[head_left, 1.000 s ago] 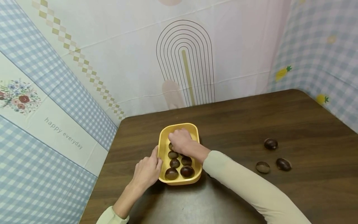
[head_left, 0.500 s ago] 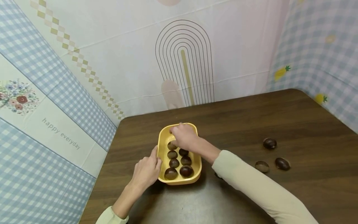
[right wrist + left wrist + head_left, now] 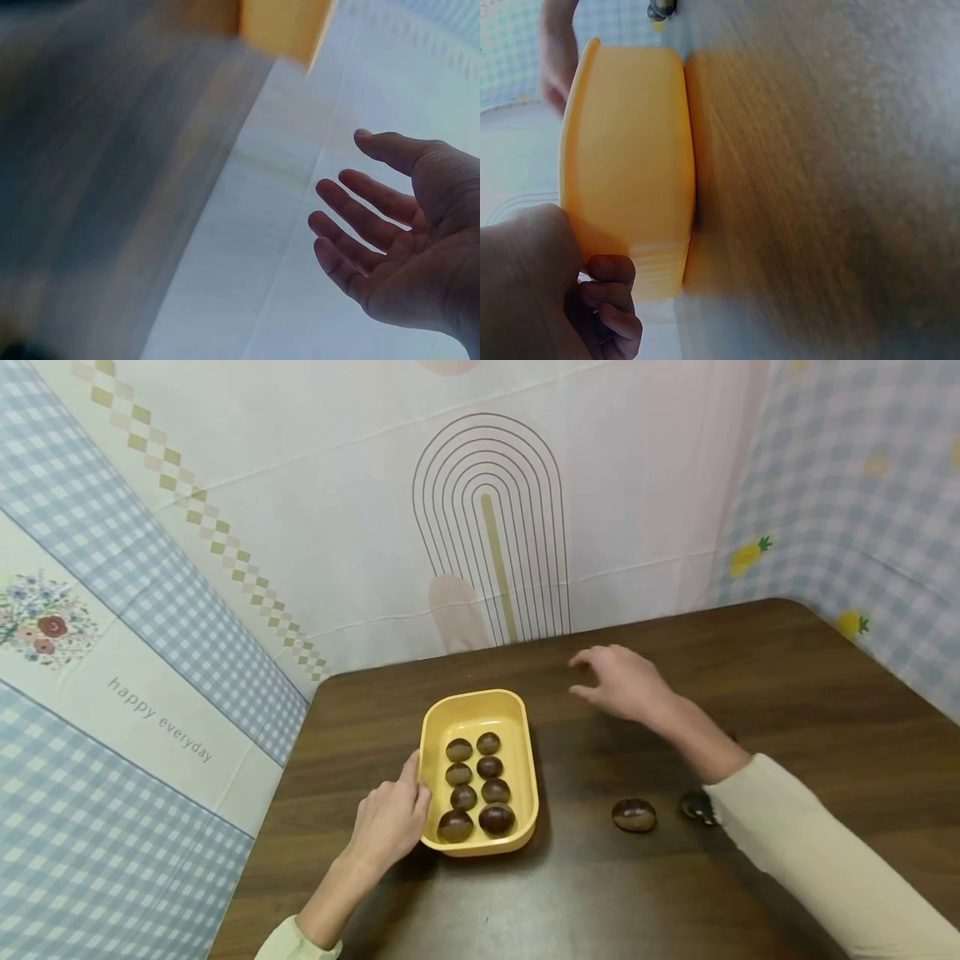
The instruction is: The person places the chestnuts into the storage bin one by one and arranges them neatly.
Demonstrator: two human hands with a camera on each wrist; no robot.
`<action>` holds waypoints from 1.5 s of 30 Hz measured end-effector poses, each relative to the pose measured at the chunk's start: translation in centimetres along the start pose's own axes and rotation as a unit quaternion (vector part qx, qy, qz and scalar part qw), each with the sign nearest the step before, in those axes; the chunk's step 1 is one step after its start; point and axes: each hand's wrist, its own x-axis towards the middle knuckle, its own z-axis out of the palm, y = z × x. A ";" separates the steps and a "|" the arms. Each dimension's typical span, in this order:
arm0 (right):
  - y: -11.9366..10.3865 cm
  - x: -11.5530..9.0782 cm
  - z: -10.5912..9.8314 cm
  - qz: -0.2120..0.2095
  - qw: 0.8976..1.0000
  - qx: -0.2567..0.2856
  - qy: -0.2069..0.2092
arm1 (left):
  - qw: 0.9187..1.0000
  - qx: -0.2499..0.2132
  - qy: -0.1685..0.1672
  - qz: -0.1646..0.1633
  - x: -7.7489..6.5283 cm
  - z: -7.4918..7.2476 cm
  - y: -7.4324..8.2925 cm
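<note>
A yellow rectangular tub (image 3: 531,752) stands on the table, holding several brown chestnuts (image 3: 497,818) in two rough columns. At its left side my left hand (image 3: 392,818) grips the rim; the left wrist view shows fingers curled against the outer wall (image 3: 630,150). My right hand (image 3: 626,685) hovers right of the tub, over the table, holding nothing. In the right wrist view its fingers are spread and loosely bent. Below the right forearm lies a loose chestnut (image 3: 633,816). Beside the sleeve is a dark object (image 3: 697,807), partly covered.
The dark wood table (image 3: 585,893) reaches back to a white patterned cloth (image 3: 337,527). Blue checked cloth (image 3: 900,527) hangs on the right, with more on the left. The right sleeve (image 3: 810,852) covers part of the table's right side.
My right hand has left the tub, moving right with its fingers opening. A chestnut shows at the tub's upper right where the hand was. The left hand stays on the rim.
</note>
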 end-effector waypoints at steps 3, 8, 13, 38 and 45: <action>3.2 -1.7 -1.0 0.028 0.999 0.000 -0.040 | 1.000 0.003 0.004 0.003 0.0 0.0 0.0; 7.6 -4.6 -2.2 0.048 0.992 0.008 -0.112 | 1.000 0.002 0.000 0.001 -0.1 0.1 -0.1; 11.0 -6.8 -2.8 0.059 0.986 0.000 -0.158 | 1.000 0.000 0.000 0.001 -0.2 0.1 -0.1; 12.6 -10.1 -2.7 0.079 0.992 -0.031 -0.098 | 1.000 0.008 0.000 0.000 0.0 0.0 0.0; 6.7 -5.5 -3.0 0.041 0.997 -0.040 -0.056 | 1.000 0.007 -0.004 -0.002 0.0 0.0 0.1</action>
